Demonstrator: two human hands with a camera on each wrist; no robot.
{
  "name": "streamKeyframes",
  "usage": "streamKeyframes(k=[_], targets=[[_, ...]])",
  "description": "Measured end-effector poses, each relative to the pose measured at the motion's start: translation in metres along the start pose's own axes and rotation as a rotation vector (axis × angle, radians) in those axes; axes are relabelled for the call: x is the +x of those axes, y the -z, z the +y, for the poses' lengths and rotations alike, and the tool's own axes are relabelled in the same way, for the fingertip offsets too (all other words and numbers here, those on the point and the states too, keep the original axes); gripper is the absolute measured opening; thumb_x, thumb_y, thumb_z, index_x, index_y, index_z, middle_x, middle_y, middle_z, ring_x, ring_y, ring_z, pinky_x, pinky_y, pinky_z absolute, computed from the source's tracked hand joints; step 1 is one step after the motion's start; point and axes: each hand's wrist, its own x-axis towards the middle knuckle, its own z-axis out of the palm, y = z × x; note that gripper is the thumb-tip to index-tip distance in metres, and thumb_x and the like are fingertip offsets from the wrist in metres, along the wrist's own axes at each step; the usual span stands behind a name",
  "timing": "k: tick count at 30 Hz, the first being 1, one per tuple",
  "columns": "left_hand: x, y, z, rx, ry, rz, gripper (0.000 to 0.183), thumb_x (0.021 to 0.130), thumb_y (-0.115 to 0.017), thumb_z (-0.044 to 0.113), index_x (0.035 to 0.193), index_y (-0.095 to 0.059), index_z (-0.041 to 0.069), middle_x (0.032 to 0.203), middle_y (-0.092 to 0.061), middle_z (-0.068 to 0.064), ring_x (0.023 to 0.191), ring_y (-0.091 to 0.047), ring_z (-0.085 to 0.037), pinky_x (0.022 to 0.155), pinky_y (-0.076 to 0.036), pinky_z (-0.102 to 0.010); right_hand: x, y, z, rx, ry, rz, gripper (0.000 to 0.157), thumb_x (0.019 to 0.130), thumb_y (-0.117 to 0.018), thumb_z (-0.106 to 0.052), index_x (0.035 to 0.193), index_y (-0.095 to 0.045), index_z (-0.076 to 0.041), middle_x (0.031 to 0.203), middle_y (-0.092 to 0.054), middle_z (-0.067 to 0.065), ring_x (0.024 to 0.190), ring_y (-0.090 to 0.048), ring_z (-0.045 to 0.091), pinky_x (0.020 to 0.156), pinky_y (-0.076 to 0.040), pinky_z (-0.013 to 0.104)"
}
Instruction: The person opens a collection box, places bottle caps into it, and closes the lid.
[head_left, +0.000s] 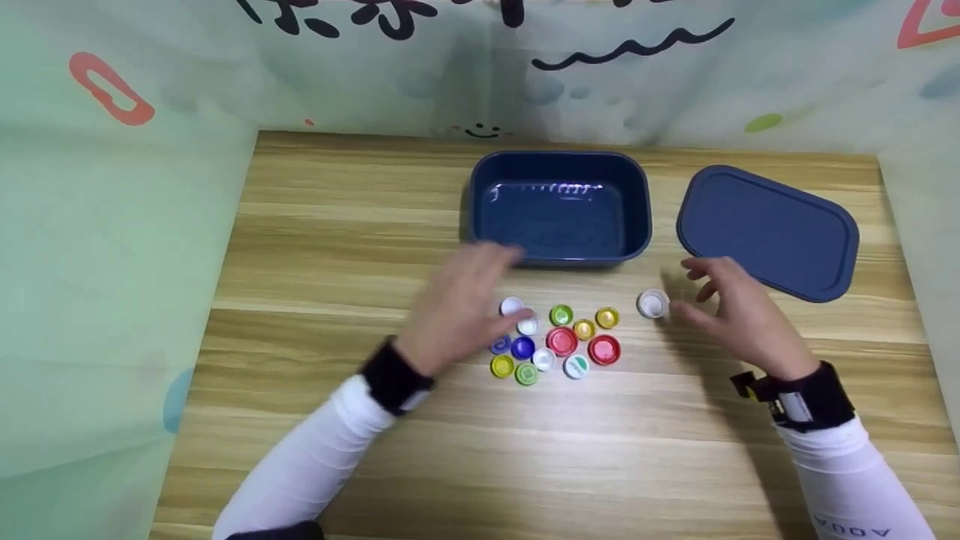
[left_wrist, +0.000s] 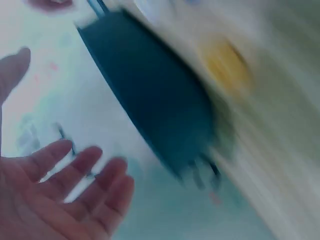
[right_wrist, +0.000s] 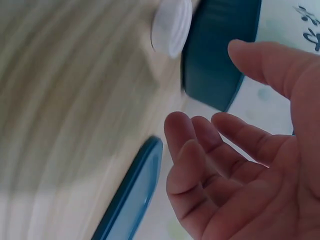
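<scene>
Several bottle caps lie in a loose group on the wooden table, among them a red cap (head_left: 604,349), a dark blue cap (head_left: 523,347) and a green cap (head_left: 561,315). Blurred in the head view, my left hand (head_left: 459,304) hovers over the group's left side, fingers spread and holding nothing. A white cap (head_left: 653,304) lies apart at the right. My right hand (head_left: 739,319) is just right of this cap, its thumb close to it and its fingers loosely bent around nothing. In the right wrist view the palm and fingers (right_wrist: 240,165) are bare.
Behind the caps stands a dark blue open box (head_left: 561,259). Its flat lid-like panel (head_left: 769,232) in the same blue lies to the right, near my right hand. A printed cloth (head_left: 360,82) hangs along the table's back edge and both sides.
</scene>
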Motion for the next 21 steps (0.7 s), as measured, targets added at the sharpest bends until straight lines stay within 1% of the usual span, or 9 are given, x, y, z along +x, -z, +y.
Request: streamKeyframes(k=[2,5,7,9,10,12,16,18,21], targets=[[0.011,-0.014,0.019,-0.034,-0.058,-0.067,0.071,0.090,-0.075,0.049,0.140,-0.054,0.004,0.127,-0.062,-0.010,0.115,-0.059,-0.025,0.104,-0.048,-0.041,0.000,-0.004,-0.001,-0.003,0.002,-0.026,0.058,0.089,-0.080,-0.018,0.138,-0.055,0.001,0.121,-0.061,0.017,0.093,-0.063,0.027,0.078,-0.052,0.046],[0.030,-0.038,0.044,-0.054,-0.097,-0.193,0.063,0.095,-0.071,0.044,0.142,-0.054,0.006,0.128,-0.062,-0.008,0.116,-0.059,-0.023,0.103,-0.048,-0.037,0.000,-0.011,-0.002,-0.016,0.010,-0.054,0.060,0.087,-0.082,-0.019,0.136,-0.055,0.002,0.117,-0.062,0.017,0.091,-0.062,0.027,0.076,-0.054,0.045],[0.042,-0.053,0.059,-0.026,-0.090,-0.280,0.060,0.098,-0.067,0.043,0.144,-0.053,0.008,0.131,-0.061,-0.006,0.119,-0.057,-0.022,0.105,-0.047,-0.036,0.000,-0.015,-0.003,-0.026,0.007,-0.072,0.059,0.086,-0.083,-0.020,0.135,-0.056,0.002,0.113,-0.061,0.016,0.090,-0.062,0.027,0.075,-0.054,0.044],[0.054,-0.068,0.071,0.018,-0.078,-0.335,0.055,0.100,-0.064,0.043,0.143,-0.054,0.010,0.131,-0.060,-0.005,0.121,-0.055,-0.021,0.105,-0.046,-0.035,0.000,-0.019,-0.003,-0.031,0.007,-0.085,0.058,0.086,-0.083,-0.019,0.133,-0.057,0.002,0.109,-0.060,0.016,0.088,-0.061,0.027,0.074,-0.054,0.044],[0.059,-0.075,0.077,0.050,-0.071,-0.352,0.052,0.100,-0.063,0.043,0.142,-0.056,0.011,0.131,-0.060,-0.004,0.120,-0.055,-0.021,0.104,-0.047,-0.035,0.000,-0.021,-0.003,-0.033,0.006,-0.089,0.056,0.086,-0.083,-0.019,0.132,-0.058,0.002,0.107,-0.060,0.015,0.088,-0.060,0.027,0.074,-0.053,0.044],[0.070,-0.088,0.086,0.123,-0.058,-0.361,0.046,0.101,-0.062,0.042,0.137,-0.059,0.013,0.126,-0.061,-0.002,0.116,-0.054,-0.021,0.098,-0.048,-0.034,0.000,-0.024,-0.004,-0.037,0.010,-0.089,0.053,0.086,-0.083,-0.017,0.129,-0.059,0.002,0.105,-0.060,0.015,0.087,-0.059,0.027,0.074,-0.052,0.044],[0.087,-0.112,0.098,0.257,-0.034,-0.335,0.031,0.101,-0.062,0.035,0.124,-0.066,0.015,0.116,-0.062,0.000,0.109,-0.053,-0.020,0.087,-0.047,-0.032,0.000,-0.029,-0.003,-0.042,0.015,-0.074,0.047,0.085,-0.083,-0.015,0.124,-0.062,0.001,0.103,-0.060,0.012,0.086,-0.059,0.025,0.075,-0.052,0.042],[0.092,-0.120,0.102,0.292,-0.019,-0.333,0.025,0.101,-0.061,0.030,0.119,-0.069,0.015,0.112,-0.062,0.001,0.108,-0.053,-0.020,0.084,-0.046,-0.031,-0.001,-0.030,-0.003,-0.043,0.018,-0.062,0.044,0.085,-0.082,-0.014,0.122,-0.063,0.001,0.102,-0.060,0.012,0.085,-0.059,0.025,0.074,-0.051,0.041],[0.097,-0.126,0.108,0.320,-0.004,-0.346,0.022,0.101,-0.058,0.025,0.115,-0.072,0.016,0.111,-0.063,0.001,0.111,-0.053,-0.019,0.086,-0.046,-0.032,-0.001,-0.033,-0.003,-0.043,0.025,-0.044,0.040,0.085,-0.082,-0.013,0.118,-0.064,0.001,0.100,-0.060,0.011,0.085,-0.059,0.024,0.074,-0.051,0.040]])
